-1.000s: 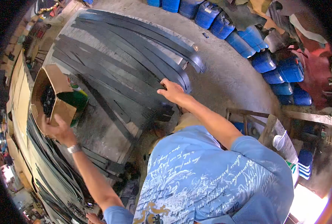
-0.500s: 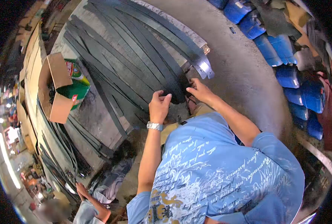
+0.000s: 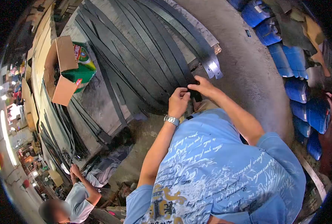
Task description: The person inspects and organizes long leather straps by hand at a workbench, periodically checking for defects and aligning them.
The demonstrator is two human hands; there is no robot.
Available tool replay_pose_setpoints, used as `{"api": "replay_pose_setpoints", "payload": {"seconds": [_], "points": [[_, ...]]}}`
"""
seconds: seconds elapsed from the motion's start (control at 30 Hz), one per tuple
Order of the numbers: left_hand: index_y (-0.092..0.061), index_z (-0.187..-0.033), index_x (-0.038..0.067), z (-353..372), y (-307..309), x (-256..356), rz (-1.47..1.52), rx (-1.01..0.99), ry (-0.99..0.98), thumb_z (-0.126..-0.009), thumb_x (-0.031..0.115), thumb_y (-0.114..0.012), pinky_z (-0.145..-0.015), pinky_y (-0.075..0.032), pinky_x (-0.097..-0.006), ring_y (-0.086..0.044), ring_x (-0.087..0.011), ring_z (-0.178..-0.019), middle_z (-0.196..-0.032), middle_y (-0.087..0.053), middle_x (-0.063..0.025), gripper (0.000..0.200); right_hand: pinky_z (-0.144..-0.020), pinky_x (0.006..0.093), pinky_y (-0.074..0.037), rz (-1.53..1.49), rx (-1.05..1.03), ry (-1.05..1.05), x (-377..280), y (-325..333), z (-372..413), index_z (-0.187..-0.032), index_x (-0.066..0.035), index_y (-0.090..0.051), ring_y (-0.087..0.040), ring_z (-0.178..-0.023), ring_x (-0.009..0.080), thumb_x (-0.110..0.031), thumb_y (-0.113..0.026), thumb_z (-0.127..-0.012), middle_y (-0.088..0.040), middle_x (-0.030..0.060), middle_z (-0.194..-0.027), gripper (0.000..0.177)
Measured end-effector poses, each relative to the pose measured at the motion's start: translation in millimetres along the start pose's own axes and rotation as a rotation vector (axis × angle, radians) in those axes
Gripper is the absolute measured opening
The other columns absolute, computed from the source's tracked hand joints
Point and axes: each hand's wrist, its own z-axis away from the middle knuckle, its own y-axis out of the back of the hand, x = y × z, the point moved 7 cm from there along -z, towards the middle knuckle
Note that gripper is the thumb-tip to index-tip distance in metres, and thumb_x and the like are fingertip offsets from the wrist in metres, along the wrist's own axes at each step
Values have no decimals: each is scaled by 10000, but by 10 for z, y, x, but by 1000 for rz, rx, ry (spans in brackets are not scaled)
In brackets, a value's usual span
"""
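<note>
Long black straps, like leather strips, lie side by side over the table, their near ends gathered in front of my body. My left hand, with a metal wristwatch on its wrist, has its fingers curled and pressed together at the strap ends. Beside it, my right hand reaches in from the right, thumb and forefinger closing on the edge of a black strap. The fingertips of both hands are close together, and partly hidden among the dark ends. A shiny metal piece lies at the table corner beyond my right hand.
An open cardboard box and a green carton stand on the table at left. More thin straps hang at the near-left edge, where another person's hand reaches in. Blue curved pieces are stacked along the right.
My left hand has moved right and up toward my right hand, and its fingers have closed at the strap ends. The view has shifted; the other person shows more at lower left.
</note>
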Motion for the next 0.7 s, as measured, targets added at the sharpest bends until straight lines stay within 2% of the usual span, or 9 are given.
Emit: {"api": "replay_pose_setpoints", "payload": {"seconds": [0.1,0.17,0.27,0.33,0.43,0.5,0.57,0.63,0.7], "points": [[-578,-1076,-26,158,294,-40,-124,267,58,-853,217,-702,-746,-538,-357,-694,-245,-851,-926,-696,-164,353,-910,362,-480,-122,-247,-77,-150,-41,44,-1241,33,-560,-616,-1007,240,-320,-749,-811,-655,153,-1138,588],[-566,-1063,-35,215,437,-90,-170,389,103,-824,249,-728,-791,-532,-390,-687,-293,-890,-941,-688,-187,405,-898,355,-483,-216,-234,-40,-41,-139,-21,-1215,26,-573,-615,-991,223,-271,-742,-816,-664,131,-1115,525],[-548,-1094,-33,247,415,-177,-65,416,123,-815,280,-744,-790,-531,-388,-687,-300,-886,-938,-690,-183,463,-909,353,-472,-396,-267,-66,-58,-173,5,-1225,19,-565,-595,-1040,207,-191,-707,-841,-650,125,-1146,459],[-538,-1109,-29,237,405,-223,-60,401,167,-819,323,-746,-807,-527,-378,-680,-287,-896,-961,-688,-171,501,-875,325,-487,-308,-145,-71,-89,-18,30,-1216,17,-569,-608,-1001,179,-107,-670,-869,-650,94,-1099,382],[-535,-1120,-32,219,397,-312,-86,399,225,-824,358,-750,-812,-519,-349,-662,-253,-902,-997,-680,-152,535,-858,321,-488,-442,-172,-119,-139,115,75,-1220,-7,-566,-611,-979,177,-110,-668,-873,-644,80,-1092,376],[-543,-1110,-27,175,344,-430,11,411,222,-837,343,-738,-808,-517,-358,-662,-263,-901,-1006,-679,-156,499,-856,320,-487,-423,-190,-143,215,-6,-84,-1204,-11,-573,-613,-975,178,-140,-687,-865,-643,81,-1093,380],[-547,-1114,-22,122,325,-539,73,411,207,-849,321,-725,-806,-517,-366,-663,-269,-906,-1013,-679,-160,469,-868,321,-482,-430,-232,-179,166,-96,-113,-1202,-13,-573,-612,-984,182,-171,-709,-854,-640,84,-1100,405],[-548,-1133,-18,102,299,-570,101,394,185,-860,292,-710,-807,-516,-374,-665,-272,-918,-1018,-680,-163,444,-894,327,-472,-461,-294,-237,-307,-132,59,-1214,-15,-564,-607,-1007,187,-203,-732,-840,-637,88,-1113,451],[-539,-1176,-11,108,291,-452,38,352,153,-862,261,-701,-805,-517,-371,-668,-262,-923,-1018,-685,-163,446,-943,347,-450,-438,-296,-168,-234,-211,-44,-1253,14,-522,-593,-1056,218,-222,-756,-810,-624,123,-1164,554]]}}
